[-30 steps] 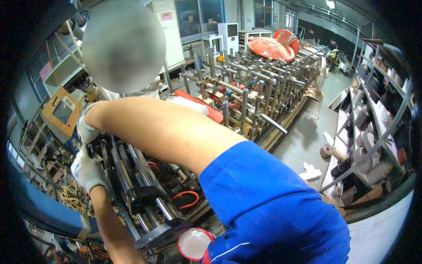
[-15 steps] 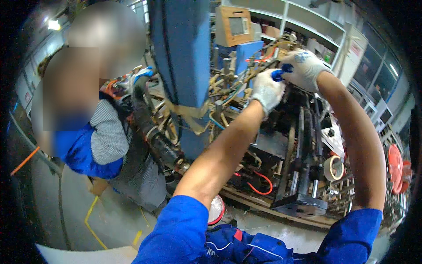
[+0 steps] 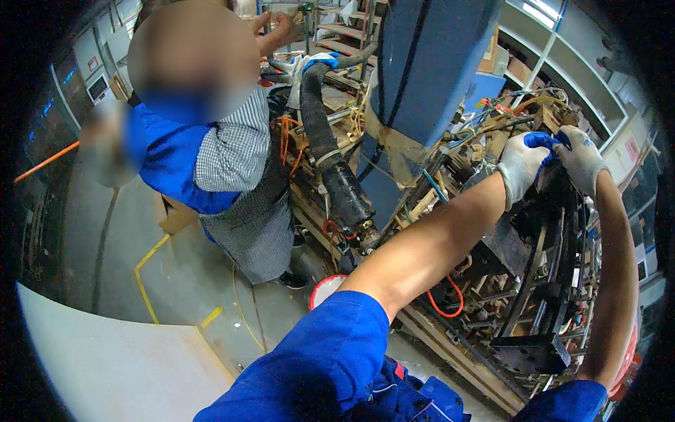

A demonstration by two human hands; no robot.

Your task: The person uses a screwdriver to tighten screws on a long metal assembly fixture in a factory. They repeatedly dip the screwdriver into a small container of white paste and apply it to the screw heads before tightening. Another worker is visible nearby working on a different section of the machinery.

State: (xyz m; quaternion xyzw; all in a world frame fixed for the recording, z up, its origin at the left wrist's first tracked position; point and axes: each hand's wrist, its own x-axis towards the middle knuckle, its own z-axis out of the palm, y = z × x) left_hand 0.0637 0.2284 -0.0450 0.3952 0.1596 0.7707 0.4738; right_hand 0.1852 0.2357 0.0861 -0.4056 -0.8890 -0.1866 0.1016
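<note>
My left hand (image 3: 519, 169), in a white knit glove with blue-coated fingers, is raised over dark machinery at the right. Its fingers are curled closed. Right beside it, my right hand (image 3: 582, 160) wears a matching glove, and its fingers are bent in toward the left fingertips. The two hands meet or nearly meet there. Whatever lies between the fingers is hidden or too small to make out. Below them, a black metal frame (image 3: 533, 355) with long rails stands among pipes and rods.
A blue column (image 3: 429, 63) rises left of my hands. A thick black hose (image 3: 344, 193) runs beside it. Further left, a co-worker in a checked apron (image 3: 253, 232) stands with a hand (image 3: 278, 34) raised. A red-rimmed bucket (image 3: 323, 292) sits near my left arm. White shelving (image 3: 569, 49) stands behind.
My view has swung left, so the machinery and both hands appear further right. The hands stay close together. The co-worker's raised hand now shows.
</note>
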